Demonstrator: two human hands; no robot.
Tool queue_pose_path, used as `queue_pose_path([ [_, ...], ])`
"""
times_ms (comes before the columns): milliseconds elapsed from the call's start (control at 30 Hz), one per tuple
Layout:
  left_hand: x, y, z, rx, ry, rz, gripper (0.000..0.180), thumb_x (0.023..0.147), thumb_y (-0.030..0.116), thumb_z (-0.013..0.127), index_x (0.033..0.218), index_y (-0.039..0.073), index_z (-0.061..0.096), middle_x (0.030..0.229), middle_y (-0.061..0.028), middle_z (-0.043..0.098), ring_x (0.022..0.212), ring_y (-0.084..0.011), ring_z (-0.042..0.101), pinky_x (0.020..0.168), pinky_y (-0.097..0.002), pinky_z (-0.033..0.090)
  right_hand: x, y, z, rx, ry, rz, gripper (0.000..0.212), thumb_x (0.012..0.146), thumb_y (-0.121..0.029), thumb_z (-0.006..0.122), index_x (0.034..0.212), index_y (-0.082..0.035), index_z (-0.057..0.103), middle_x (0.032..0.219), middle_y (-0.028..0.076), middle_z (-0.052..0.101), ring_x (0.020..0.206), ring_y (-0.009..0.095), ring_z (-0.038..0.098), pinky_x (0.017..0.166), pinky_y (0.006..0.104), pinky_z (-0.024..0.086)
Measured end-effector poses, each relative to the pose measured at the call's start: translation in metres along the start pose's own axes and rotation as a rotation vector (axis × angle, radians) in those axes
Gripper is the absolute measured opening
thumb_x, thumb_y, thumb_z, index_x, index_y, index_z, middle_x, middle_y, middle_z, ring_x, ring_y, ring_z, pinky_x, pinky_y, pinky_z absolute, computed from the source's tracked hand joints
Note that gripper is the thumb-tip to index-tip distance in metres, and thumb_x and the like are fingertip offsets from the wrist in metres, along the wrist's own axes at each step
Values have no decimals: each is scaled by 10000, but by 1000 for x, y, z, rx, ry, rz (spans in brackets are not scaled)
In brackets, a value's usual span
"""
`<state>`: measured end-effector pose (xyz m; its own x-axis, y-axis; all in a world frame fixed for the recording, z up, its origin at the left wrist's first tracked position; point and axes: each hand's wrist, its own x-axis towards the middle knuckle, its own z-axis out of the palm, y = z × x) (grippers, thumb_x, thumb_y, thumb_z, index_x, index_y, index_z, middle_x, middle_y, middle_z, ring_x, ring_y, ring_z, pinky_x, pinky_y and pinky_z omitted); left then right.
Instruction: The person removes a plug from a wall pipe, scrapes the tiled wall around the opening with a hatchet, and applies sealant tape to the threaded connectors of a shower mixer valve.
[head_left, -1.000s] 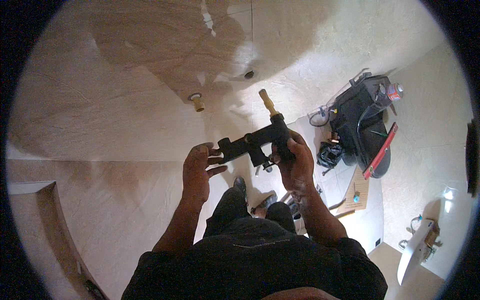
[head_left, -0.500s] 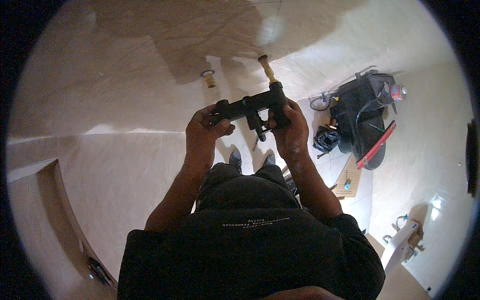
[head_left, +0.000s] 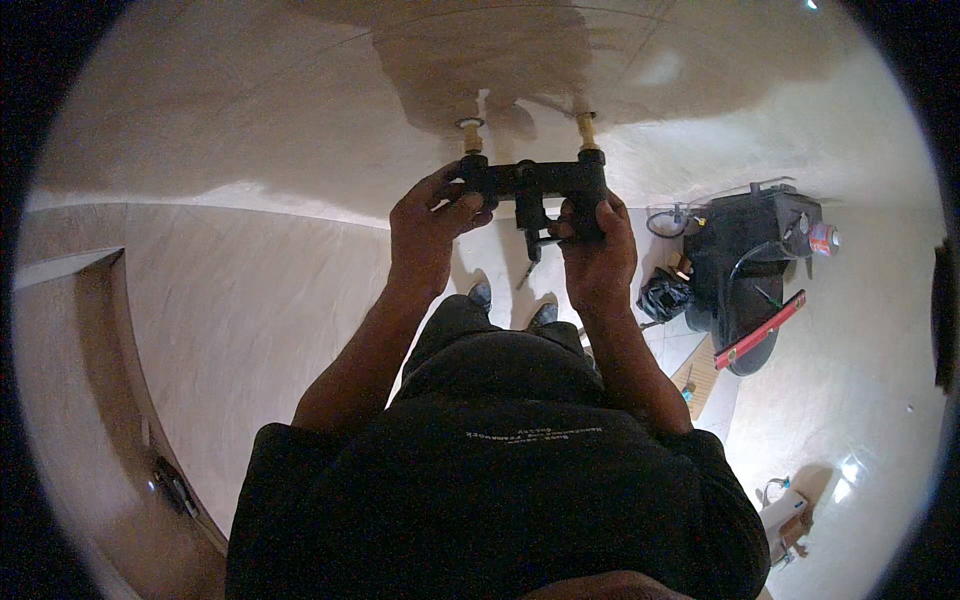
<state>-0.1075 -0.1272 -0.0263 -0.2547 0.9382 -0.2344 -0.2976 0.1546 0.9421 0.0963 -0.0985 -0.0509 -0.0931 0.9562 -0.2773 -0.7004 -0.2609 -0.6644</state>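
A black wall-mounted mixer tap [head_left: 548, 180] is held level between my two hands. My left hand [head_left: 424, 230] wraps round its left end, thumb below and fingers above. My right hand [head_left: 604, 262] grips the right end, with the fingers partly behind the body. Two brass pipe fittings stick out of the wall. The left fitting [head_left: 472, 138] meets the tap's left inlet, and the right fitting [head_left: 587, 131] meets the right inlet. How far either inlet sits on its fitting, I cannot tell. A short spout or handle hangs under the middle of the tap.
A black toilet [head_left: 738, 260] stands to the right, with a red spirit level [head_left: 760, 330] lying across it and a can [head_left: 824, 240] on it. Beside it are a black plastic bag [head_left: 666, 295] and cardboard [head_left: 704, 378]. A white basin [head_left: 784, 518] is at lower right.
The tap's left end has come up to the left brass fitting, where a gap showed before. The tap is now level. The whole view has shifted.
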Motion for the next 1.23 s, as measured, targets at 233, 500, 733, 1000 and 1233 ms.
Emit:
queue_pose_path([
  [233, 6, -4, -3, 5, -42, 61, 474, 930, 110, 703, 1363, -34, 573, 1131, -158, 696, 989, -242, 711, 904, -383, 605, 6, 5, -10, 43, -75, -15, 389, 983, -218, 576, 1283, -2, 454, 1056, 183, 626, 898, 246, 619, 794, 374, 515],
  [500, 9, 4, -1, 104, -12, 48, 476, 904, 145, 748, 1332, -14, 614, 1132, -127, 712, 1001, -214, 701, 906, -363, 589, 7, 7, -1, 19, 12, -48, 377, 1011, -213, 558, 1286, 26, 460, 997, 173, 638, 832, 248, 652, 719, 377, 568],
  [733, 8, 2, -1, 59, -25, 42, 490, 887, 120, 757, 1325, -42, 610, 1158, -141, 710, 997, -222, 705, 898, -366, 594, 8, 0, 6, -44, 13, -75, 309, 1011, -199, 578, 1219, 21, 519, 917, 141, 641, 758, 213, 643, 658, 357, 567],
  [1000, 8, 7, 4, 90, 8, 73, 496, 869, 106, 765, 1299, -73, 593, 1176, -164, 699, 1000, -254, 714, 899, -380, 611, 17, -9, 4, -142, 39, -59, 342, 1015, -193, 574, 1252, 47, 519, 922, 134, 645, 747, 196, 642, 634, 330, 563],
  [1233, 11, -2, 4, 31, 38, 94, 457, 874, 8, 741, 1279, -112, 568, 1134, -217, 702, 992, -277, 728, 872, -370, 632, 21, -6, -3, -90, 40, -10, 389, 1008, -206, 586, 1301, 35, 501, 991, 146, 653, 794, 216, 659, 680, 341, 573],
])
